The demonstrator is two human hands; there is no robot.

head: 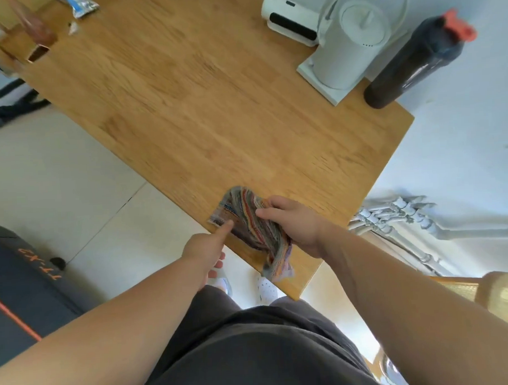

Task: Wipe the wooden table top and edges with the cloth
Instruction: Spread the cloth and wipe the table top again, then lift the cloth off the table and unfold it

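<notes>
The cloth [248,221] lies bunched on the counter [213,92], right at its near edge, long axis along that edge. The right hand [295,224] grips it from above, fingers curled in. The left hand [204,248] presses one straight forefinger on its corner. The right hand looks set to lead the wipe.

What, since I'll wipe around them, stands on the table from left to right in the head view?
Square tube → foil packet → white gadget → white kettle → dark bottle with red cap.
</notes>
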